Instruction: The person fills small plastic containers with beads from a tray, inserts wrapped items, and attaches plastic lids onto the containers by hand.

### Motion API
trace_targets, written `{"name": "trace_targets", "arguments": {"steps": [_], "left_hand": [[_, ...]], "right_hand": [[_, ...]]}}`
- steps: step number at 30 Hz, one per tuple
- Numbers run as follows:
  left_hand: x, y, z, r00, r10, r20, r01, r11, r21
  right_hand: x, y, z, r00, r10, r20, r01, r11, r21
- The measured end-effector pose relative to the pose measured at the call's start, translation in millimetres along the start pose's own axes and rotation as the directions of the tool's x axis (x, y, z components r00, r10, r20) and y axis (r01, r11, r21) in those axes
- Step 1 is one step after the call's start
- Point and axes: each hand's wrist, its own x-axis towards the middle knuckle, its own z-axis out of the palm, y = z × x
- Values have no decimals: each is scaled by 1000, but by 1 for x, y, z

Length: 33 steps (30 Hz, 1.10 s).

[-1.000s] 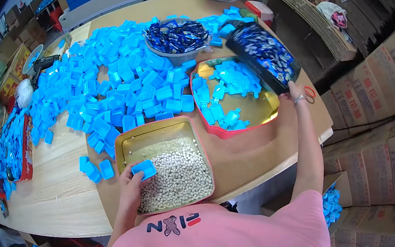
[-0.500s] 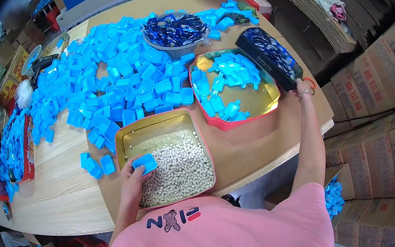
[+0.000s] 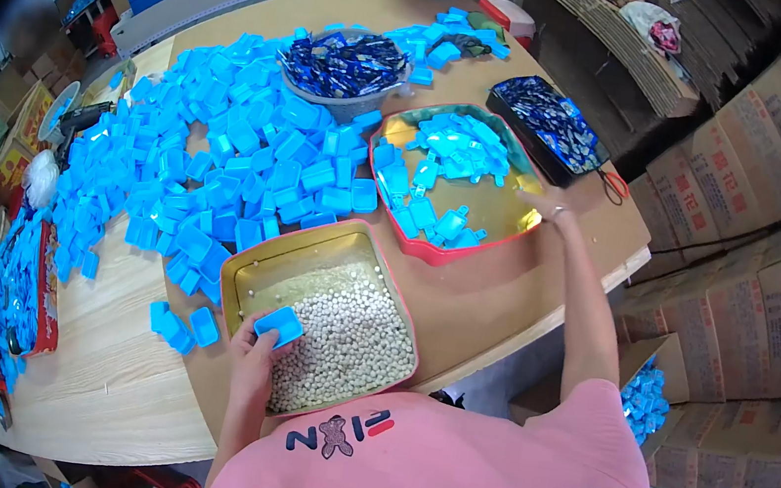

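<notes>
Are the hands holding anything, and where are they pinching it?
The left hand holds a small blue plastic tray by its near left corner. The right hand looks empty.

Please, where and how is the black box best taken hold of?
Probably best by the short end wall of the black box nearest the right hand, coming from the person's right, thumb at the near corner. That end sticks out past the red-rimmed tin, while the long near wall lies close along it. Mind the scissors beside that end.
</notes>
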Motion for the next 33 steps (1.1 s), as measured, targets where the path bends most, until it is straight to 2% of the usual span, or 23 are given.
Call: {"name": "trace_targets", "arguments": {"steps": [1,4,6,8,10,11,13,14,16,18,19,23,29,33], "left_hand": [[0,1,0,1000,2,4,-2,1000,4],[-2,4,-2,1000,11,5,-11,1000,13],[-2,0,-4,999,29,16,-29,1000,-9],[-3,-2,-6,999,46,21,-45,998,-38],[-3,-2,-6,998,51,27,-49,998,-45],[-2,-2,-5,998,60,36,-59,997,-50],[-4,-3,-4,996,79,50,-77,996,-55],[-4,-2,-3,996,76,48,-73,996,-59],[-6,0,-1,995,78,54,-75,995,-60],[-6,2,-1,995,85,59,-81,995,-60],[-6,2,-1,995,86,54,-83,995,-63],[-7,0,-4,995,87,55,-83,994,-68],[-7,0,-6,994,99,38,-98,995,-37],[-7,-1,-6,994,87,72,-84,996,-40]], "right_hand": [[-14,-5,-8,1000,11,4,-11,1000,-2],[-27,-33,-44,989,141,35,-142,878,457],[-51,-39,-70,975,205,85,-204,677,707],[-73,-49,-96,957,247,153,-246,411,878],[-50,3,-86,981,188,52,-106,289,952],[-60,-4,-102,981,187,54,-109,297,949],[-102,-52,-162,980,60,-191,144,453,880],[-118,-70,-176,981,58,-188,141,457,878],[-146,-107,-195,925,-72,-372,346,560,753],[-169,-139,-205,824,-223,-522,533,617,578],[-178,-152,-209,823,-228,-520,536,615,579],[-207,-194,-216,655,-405,-638,671,700,245],[-238,-222,-218,565,-532,-631,743,661,108],[-237,-219,-217,383,-588,-713,781,618,-90]]}}
